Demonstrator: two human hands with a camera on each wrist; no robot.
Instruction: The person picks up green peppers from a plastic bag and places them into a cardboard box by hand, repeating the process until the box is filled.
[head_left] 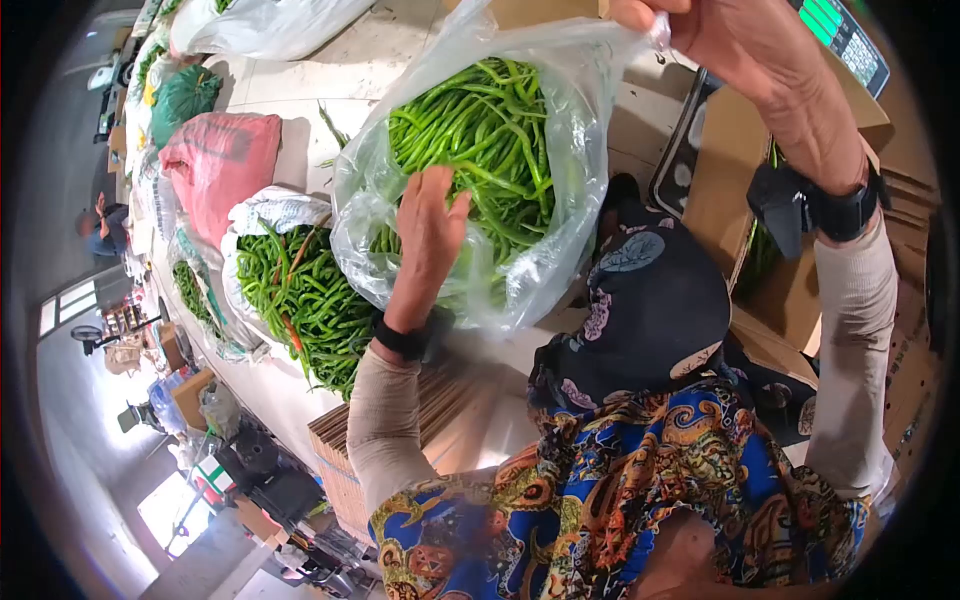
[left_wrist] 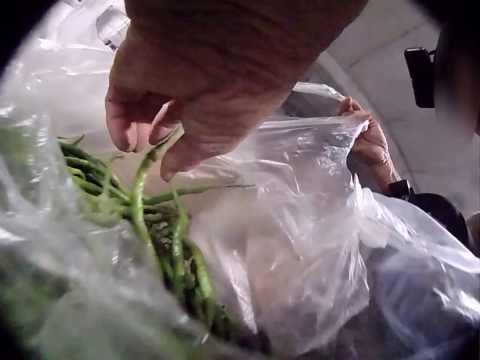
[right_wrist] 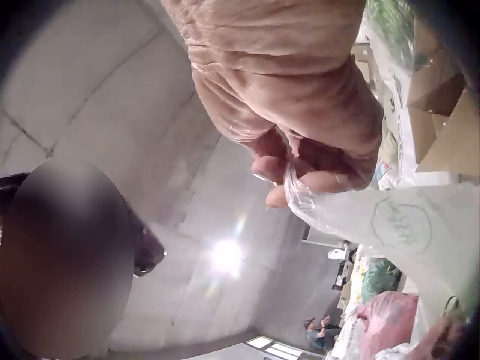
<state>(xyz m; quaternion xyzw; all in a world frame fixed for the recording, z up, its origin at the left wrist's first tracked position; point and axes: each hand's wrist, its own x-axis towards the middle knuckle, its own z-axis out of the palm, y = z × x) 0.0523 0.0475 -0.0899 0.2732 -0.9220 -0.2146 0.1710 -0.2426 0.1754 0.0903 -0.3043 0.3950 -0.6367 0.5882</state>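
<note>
A clear plastic bag (head_left: pixel 585 200) stands on the table, its mouth spread wide, with long green chili peppers (head_left: pixel 485 125) heaped inside. My right hand (head_left: pixel 745 50) holds the bag's rim up high at the far right; in the right wrist view, its curled fingers (right_wrist: pixel 330 181) grip the gathered plastic. My left hand (head_left: pixel 432 222) reaches in over the bag's near left side. The left wrist view shows its thumb and fingers pinching the upper end of one green chili pepper (left_wrist: pixel 139 187), above other peppers in the bag.
Left of the bag, an open white sack (head_left: pixel 240 215) spills green chilies, with a tied pink sack (head_left: pixel 220 165) behind it. Stacked flat cardboard (head_left: pixel 345 440) lies near my left arm. At right are an open cardboard box (head_left: pixel 790 290) and a scale (head_left: pixel 850 45).
</note>
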